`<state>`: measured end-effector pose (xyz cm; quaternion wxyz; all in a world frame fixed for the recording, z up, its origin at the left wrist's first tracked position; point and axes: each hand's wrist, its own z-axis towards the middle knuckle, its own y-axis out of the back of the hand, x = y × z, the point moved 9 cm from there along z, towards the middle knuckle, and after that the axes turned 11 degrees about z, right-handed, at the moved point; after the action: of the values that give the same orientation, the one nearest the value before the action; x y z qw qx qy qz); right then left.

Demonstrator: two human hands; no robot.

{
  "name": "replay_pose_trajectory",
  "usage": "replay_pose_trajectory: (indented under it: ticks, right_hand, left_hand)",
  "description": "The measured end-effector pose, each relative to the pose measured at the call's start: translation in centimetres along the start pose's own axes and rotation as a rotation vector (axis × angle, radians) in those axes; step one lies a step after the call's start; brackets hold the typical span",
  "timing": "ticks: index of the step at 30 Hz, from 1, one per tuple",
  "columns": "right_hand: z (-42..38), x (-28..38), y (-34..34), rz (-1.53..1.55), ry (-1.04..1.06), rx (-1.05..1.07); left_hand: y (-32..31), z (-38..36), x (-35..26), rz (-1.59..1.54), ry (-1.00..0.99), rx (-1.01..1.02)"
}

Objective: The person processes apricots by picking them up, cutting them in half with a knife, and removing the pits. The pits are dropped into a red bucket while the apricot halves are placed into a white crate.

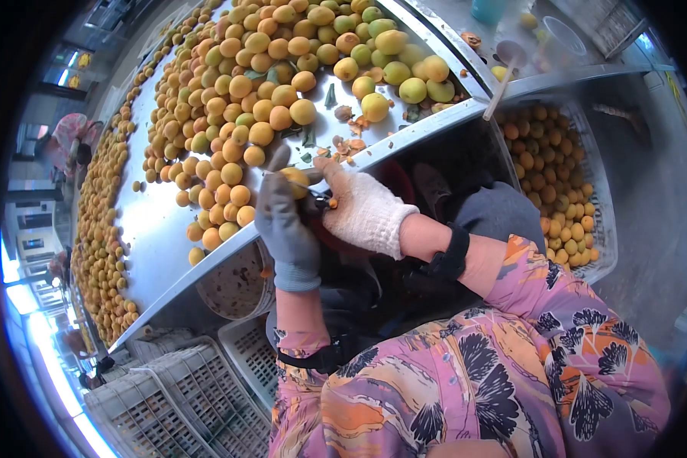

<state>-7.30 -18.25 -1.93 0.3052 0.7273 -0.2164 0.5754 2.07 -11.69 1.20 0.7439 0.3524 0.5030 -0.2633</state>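
Observation:
My left hand (282,221), in a grey glove, is closed around a yellow-orange apricot (295,183) just off the table's front edge. Close beside it, my right hand (366,210) wears a white knit glove and grips a small dark metal tool (317,201). The tool's tip meets the fruit, and its exact kind is partly hidden by the fingers. A bit of orange flesh clings near it. A heap of apricots (229,107) covers much of the metal table (141,221) beyond my hands, with leaves and torn fruit scraps (347,145) at the edge.
Below the table are a stained white bucket (233,286), stacked grey crates (175,389), and part of a red container (393,179). A white crate of apricots (599,191) stands at the right. A ladle (504,72) and clear cup (563,37) are upper right. Another person (75,133) is far left.

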Motion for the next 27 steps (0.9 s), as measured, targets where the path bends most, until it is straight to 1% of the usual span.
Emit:
replay_pose_trajectory:
  ticks: [2,3,4,5,7,8,10,12,14,15,16,17,19,20,22,27]
  right_hand:
    - [-0.5,0.2,-0.3,-0.032,-0.089,0.078]
    - [-0.5,0.0,-0.2,-0.031,-0.092,0.076]
    - [-0.4,0.0,0.0,-0.053,-0.053,0.055]
    - [-0.2,0.2,0.2,-0.077,-0.012,0.034]
    - [-0.1,-0.1,0.4,-0.106,-0.012,0.033]
    - [0.0,-0.2,0.5,-0.133,-0.014,0.031]
    - [-0.1,-0.2,0.9,-0.163,-0.034,0.024]
    - [0.1,-0.5,1.0,-0.194,-0.054,0.014]
    - [0.5,-0.8,1.3,-0.191,-0.005,-0.039]
    - [0.3,-0.4,1.5,-0.191,-0.007,-0.039]
    - [0.1,0.2,2.0,-0.253,0.012,-0.044]
    - [-0.1,0.7,2.2,-0.316,0.029,-0.049]
    - [-0.1,0.9,2.2,-0.349,0.029,-0.03]
    - [-0.1,0.9,2.0,-0.381,0.032,-0.012]
    - [-0.1,1.2,1.9,-0.366,0.019,-0.001]
    - [-0.1,1.0,1.6,-0.297,0.021,0.012]
  left_hand:
    - [-0.2,0.1,0.0,0.018,0.039,0.013]
    - [-0.1,0.1,-0.1,0.036,0.078,0.015]
    - [-0.6,0.1,-2.2,0.324,-0.059,0.059]
    - [-0.5,0.1,-1.7,0.323,-0.059,0.057]
    - [-1.1,-0.2,-3.8,0.554,-0.409,0.007]
    - [-1.0,-0.3,-3.6,0.554,-0.408,0.008]
    - [-1.4,0.2,0.9,0.022,0.147,0.162]
    - [-1.5,0.3,1.6,-0.004,0.132,0.169]
    - [-1.6,0.4,1.9,-0.03,0.117,0.174]
    - [-1.7,0.3,2.0,0.05,0.108,0.181]
    - [-1.8,0.3,2.2,0.129,0.1,0.188]
    - [-1.6,0.3,2.6,0.127,0.103,0.19]
    - [-1.1,0.5,2.8,0.417,0.04,0.205]
    - [-1.2,0.3,2.8,0.417,0.042,0.205]
    - [-1.4,0.1,1.2,0.228,0.058,0.128]
    - [-0.9,0.0,1.1,0.311,0.014,0.147]
